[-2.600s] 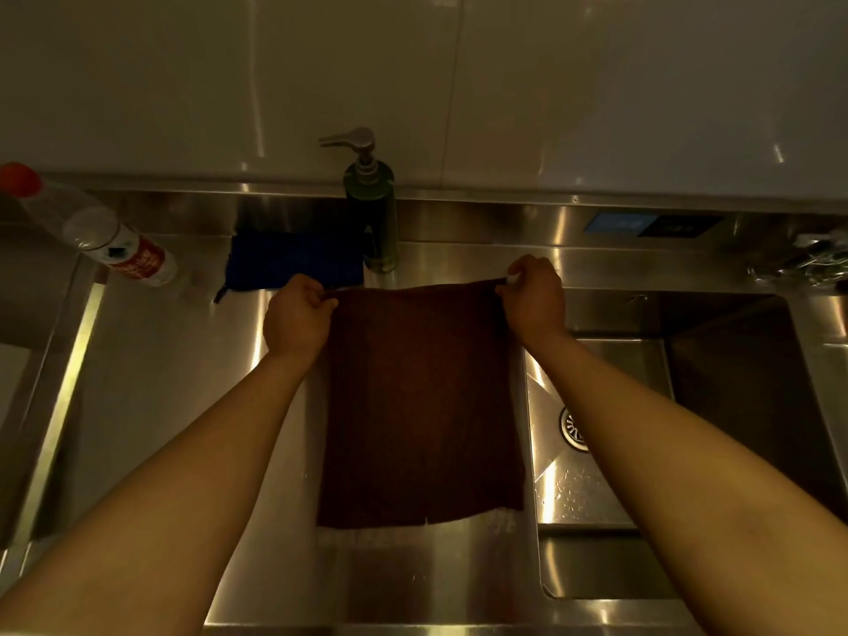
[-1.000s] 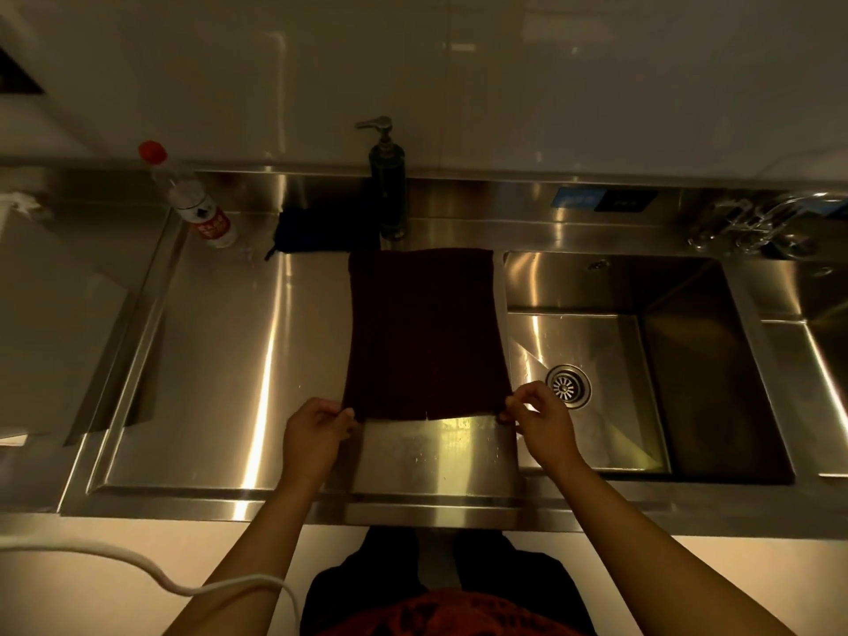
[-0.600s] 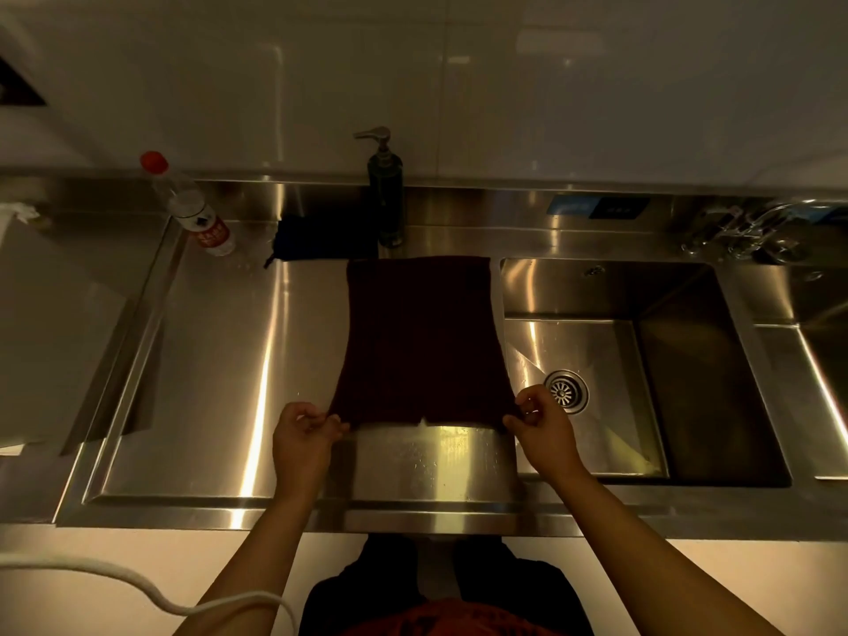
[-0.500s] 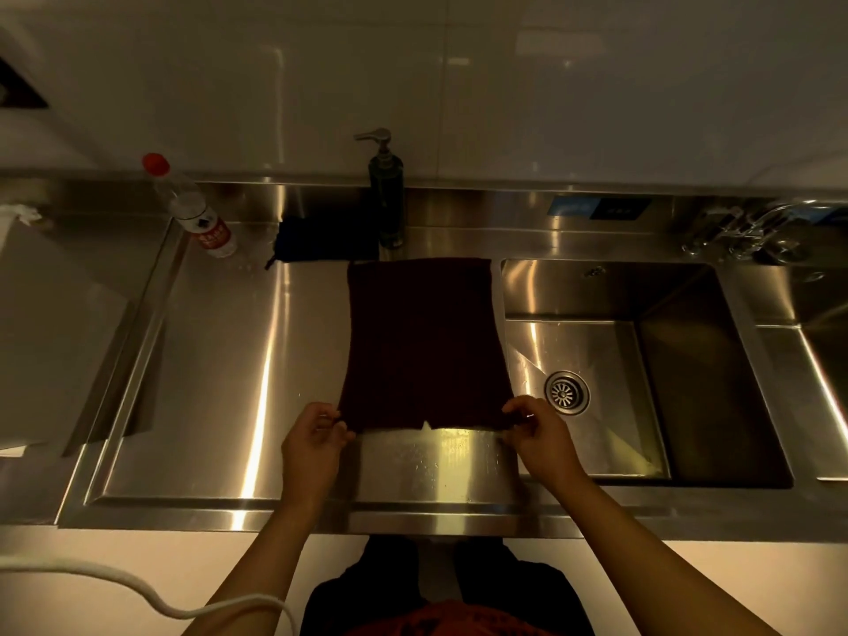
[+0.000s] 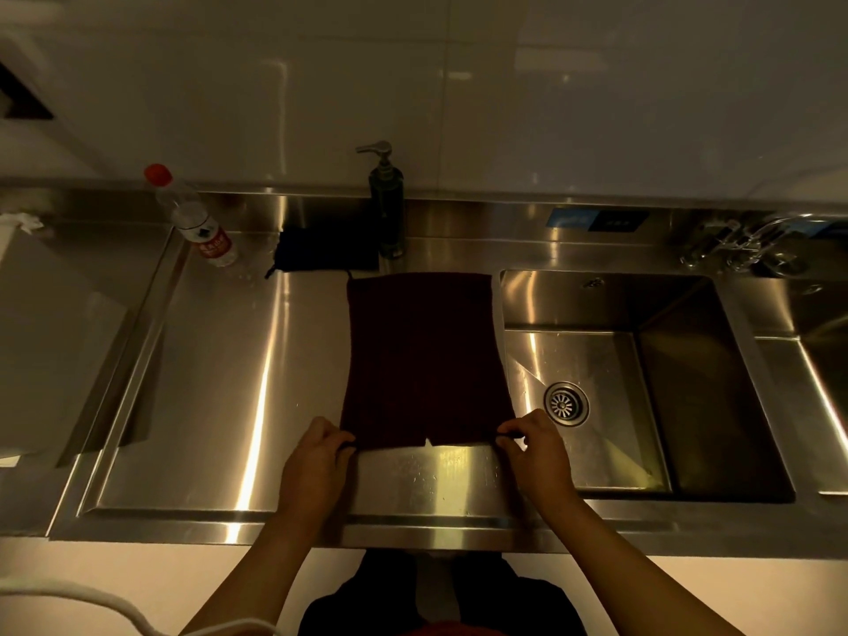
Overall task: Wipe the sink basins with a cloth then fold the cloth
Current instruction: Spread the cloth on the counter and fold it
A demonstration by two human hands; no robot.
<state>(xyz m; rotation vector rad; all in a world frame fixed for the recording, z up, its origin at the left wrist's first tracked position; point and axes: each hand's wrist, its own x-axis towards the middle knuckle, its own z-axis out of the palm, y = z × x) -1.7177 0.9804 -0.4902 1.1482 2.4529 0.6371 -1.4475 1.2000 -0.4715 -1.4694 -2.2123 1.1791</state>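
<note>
Pale glossy wall panels rise behind a stainless steel desk (image 5: 220,406) that runs the width of the view, with a drainboard on the left and a sink basin (image 5: 688,383) sunk into it on the right; a round drain (image 5: 566,403) sits in the basin floor. Spread flat on the drainboard, just beside the basin's left rim, lies the dark maroon cloth (image 5: 424,355), its far edge near the back ledge and its near edge toward the person. The left hand (image 5: 316,456) pinches the cloth's near left corner, fingers curled onto the fabric, and the right hand (image 5: 534,447) pinches the near right corner in the same way. Both forearms reach in from the bottom of the view. At the back stand a dark pump dispenser (image 5: 387,208) and, further left, a clear plastic bottle (image 5: 192,218) with a red cap and red label, tilted in the wide-angle view. Between them a dark blue cloth (image 5: 326,252) lies against the ledge. A tap (image 5: 743,245) sits at the back right, and a second basin (image 5: 826,360) shows at the right edge.
</note>
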